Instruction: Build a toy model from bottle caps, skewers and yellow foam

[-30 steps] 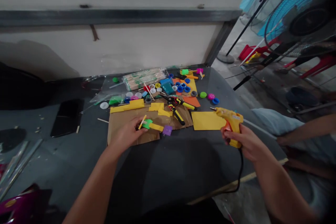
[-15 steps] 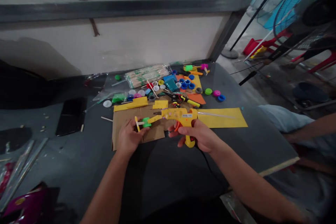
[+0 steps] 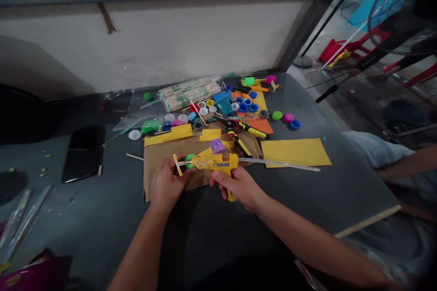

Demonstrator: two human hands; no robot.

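My right hand [image 3: 235,185] is wrapped round the handle of a yellow hot glue gun [image 3: 215,162], and a clear glue stick [image 3: 280,163] juts from its back. The gun's nozzle points left and lies at the small craft piece in my left hand [image 3: 170,181]. That piece has a yellow strip [image 3: 177,165] across a pale stick, a green bottle cap [image 3: 190,160] and, toward the right, a purple cap [image 3: 217,146]. My left fingers are closed on it, partly hidden behind the strip. A cardboard sheet [image 3: 153,154] lies underneath.
Behind the cardboard are pliers [image 3: 239,134], loose blue caps [image 3: 243,107], a bag of wooden sticks [image 3: 191,93] and orange sheets. A yellow sheet [image 3: 295,152] lies to the right, a black phone [image 3: 83,153] to the left. Another person's arm [image 3: 409,163] shows beyond the table's right edge.
My right hand has moved the glue gun left, bringing its nozzle to the piece in my left hand. The purple cap and pliers handle now show behind the gun. The view has shifted slightly.
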